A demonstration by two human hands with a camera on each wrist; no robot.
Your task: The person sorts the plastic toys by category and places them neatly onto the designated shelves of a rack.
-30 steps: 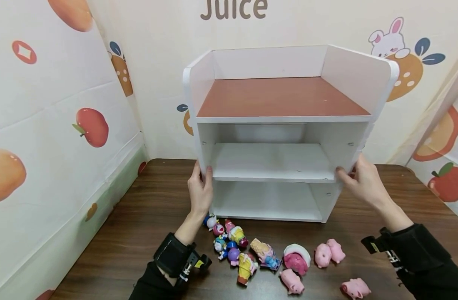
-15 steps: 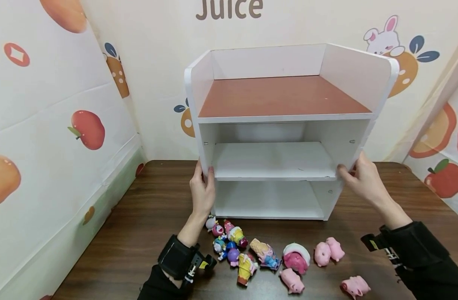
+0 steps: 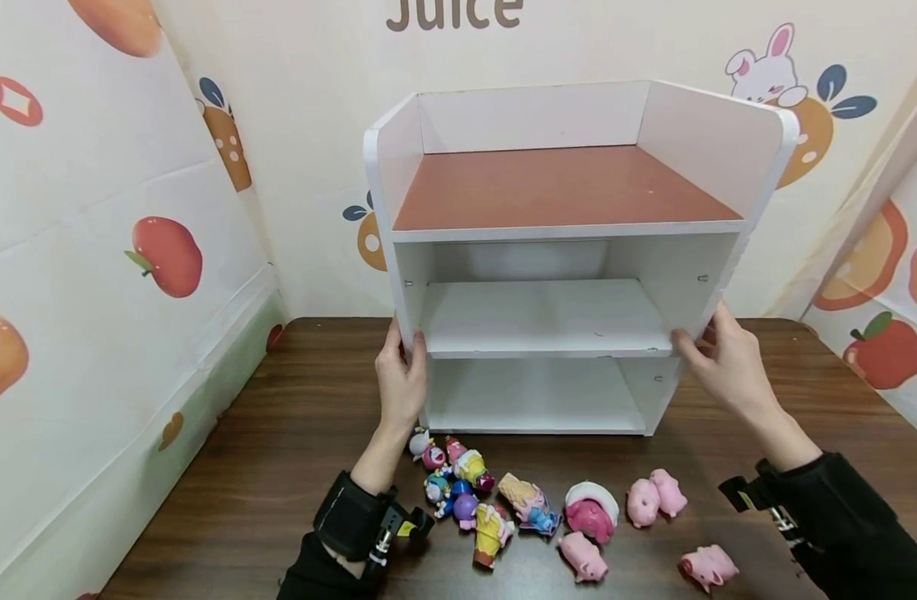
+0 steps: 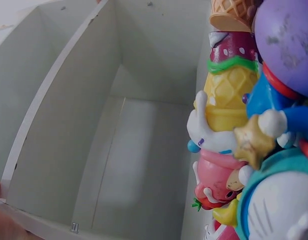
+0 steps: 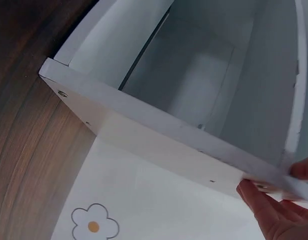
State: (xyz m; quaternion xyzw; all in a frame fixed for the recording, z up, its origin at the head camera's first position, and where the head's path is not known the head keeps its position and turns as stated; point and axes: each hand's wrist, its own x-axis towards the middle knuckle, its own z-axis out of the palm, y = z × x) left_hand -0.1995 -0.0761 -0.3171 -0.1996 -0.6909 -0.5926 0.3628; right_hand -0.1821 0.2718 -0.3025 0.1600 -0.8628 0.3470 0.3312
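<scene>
A white shelf unit (image 3: 518, 357) with a reddish-brown top board stands on the table in the head view. My left hand (image 3: 401, 379) holds its left side panel, thumb at the front edge and fingers along the outside. On the opposite panel, my right hand (image 3: 721, 362) pinches the front edge between thumb and fingers. The right wrist view shows the fingers (image 5: 274, 212) against the outer face of that panel. Both lower compartments are bare inside. Several colourful toy figures (image 3: 491, 533) lie close before the unit's lower left corner, near my left forearm.
Pink toy pigs (image 3: 584, 558) lie at the front, one beside a pink toy with a white rim (image 3: 592, 511). Another pig (image 3: 709, 567) lies near my right sleeve. Printed walls (image 3: 293, 142) enclose the dark wooden table (image 3: 226, 492) behind and at both sides.
The head view has shifted slightly. Both hands keep their hold on the shelf unit's sides, and the toys lie as before.
</scene>
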